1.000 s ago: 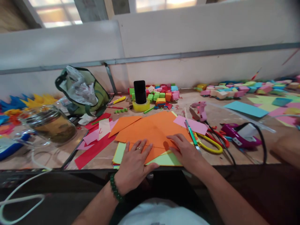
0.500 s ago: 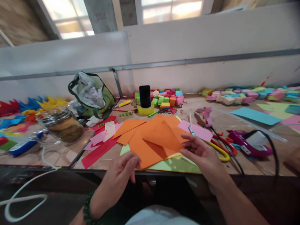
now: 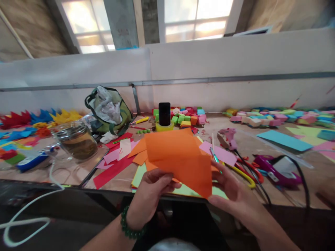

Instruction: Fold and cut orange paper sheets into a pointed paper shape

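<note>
A creased sheet of orange paper (image 3: 180,153) is raised in front of me, tilted above the pile on the table. My left hand (image 3: 153,191), with a green bead bracelet (image 3: 131,225) on its wrist, pinches the sheet's lower edge between thumb and fingers. At the right edge, my right hand (image 3: 232,190) has its thumb by the lower corner and its fingers partly behind the paper. Beneath lie more orange pieces (image 3: 138,150) and light green sheets (image 3: 138,174), largely covered by the raised sheet.
A phone (image 3: 164,114) stands in a yellow tape roll (image 3: 164,128). Right of the paper are yellow-handled scissors (image 3: 247,176), a pink glue gun (image 3: 230,136) and a purple device (image 3: 278,167). On the left are red strips (image 3: 112,172), a glass jar (image 3: 77,141) and a green bag (image 3: 112,122).
The top orange sheet has come up off the pile and now spans both hands. My left hand has closed on its lower edge. The camera view has tilted slightly upward.
</note>
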### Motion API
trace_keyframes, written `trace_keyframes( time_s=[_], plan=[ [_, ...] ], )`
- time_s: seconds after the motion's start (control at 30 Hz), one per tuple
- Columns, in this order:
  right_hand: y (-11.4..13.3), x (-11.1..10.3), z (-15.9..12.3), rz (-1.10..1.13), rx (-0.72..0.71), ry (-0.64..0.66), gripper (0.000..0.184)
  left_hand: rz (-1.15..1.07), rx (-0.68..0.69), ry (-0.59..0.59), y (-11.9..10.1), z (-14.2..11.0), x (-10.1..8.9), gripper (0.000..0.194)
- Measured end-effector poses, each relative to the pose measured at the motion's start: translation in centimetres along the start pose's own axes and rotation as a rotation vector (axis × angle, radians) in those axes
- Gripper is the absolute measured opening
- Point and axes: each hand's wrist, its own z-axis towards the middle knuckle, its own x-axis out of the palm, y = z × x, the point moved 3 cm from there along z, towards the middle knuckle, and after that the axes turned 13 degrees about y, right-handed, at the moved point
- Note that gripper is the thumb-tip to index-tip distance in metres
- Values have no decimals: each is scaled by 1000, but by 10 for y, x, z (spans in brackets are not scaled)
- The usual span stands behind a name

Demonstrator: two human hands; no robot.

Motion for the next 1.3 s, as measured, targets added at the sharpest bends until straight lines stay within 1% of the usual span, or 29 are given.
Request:
trace_keyframes(
  time_s=[0.03,0.07,0.13,0.23,0.3,0.33,0.4,0.43,0.47,0.53,0.57,0.63,0.67,0.73,0.77,0.8,0.87,0.93,0.97,1.07,1.13,1.2,1.3],
  plan=[
    [6,-2,6,-37,-53,-14,79,90,34,27,-6,-1,3,25],
    [14,-4,12,-70,-118,-56,85,189,71,52,-13,-2,6,25],
    [34,-5,25,-147,-256,-115,86,395,143,94,-29,-2,13,24],
    [63,-2,42,-251,-441,-130,71,631,273,88,-59,3,16,23],
    [74,0,52,-343,-531,-105,64,757,396,125,-78,11,14,23],
    [76,-1,57,-422,-569,-89,55,844,440,183,-84,17,12,22],
    [72,-1,67,-662,-629,-52,27,1066,495,356,-87,32,5,17],
    [65,-1,73,-808,-625,-20,13,1178,517,392,-86,39,-2,18],
    [56,-1,79,-946,-583,27,10,1291,532,404,-82,47,-9,18],
    [33,-1,90,-1166,-410,146,12,1535,479,456,-70,58,-23,24],
    [21,0,93,-1231,-323,206,15,1666,429,498,-63,62,-28,29],
    [3,2,94,-1270,-219,273,24,1881,337,602,-51,61,-34,43],
    [-2,3,93,-1266,-190,289,30,1949,303,651,-48,57,-35,51],
    [-7,4,90,-1251,-141,301,44,1996,271,718,-47,46,-33,62],
    [-7,4,88,-1250,-118,309,50,1991,258,735,-48,39,-31,64],
    [-7,4,85,-1252,-99,319,54,1982,245,742,-49,33,-29,62],
    [-5,4,82,-1257,-71,332,56,1975,214,722,-52,25,-26,53],
    [-5,4,80,-1244,-59,316,55,1977,182,678,-52,21,-27,40],
    [-5,4,79,-1225,-70,300,54,1975,169,656,-52,21,-29,36],
    [-8,6,77,-1131,-165,294,45,1935,131,596,-52,24,-35,37],
    [-11,5,76,-1038,-174,304,32,1872,96,534,-52,27,-40,34],
    [-15,1,75,-917,-100,266,21,1788,67,480,-52,30,-43,27],
    [-19,-7,78,-781,35,138,28,1721,27,360,-52,35,-48,20]
  ],
)
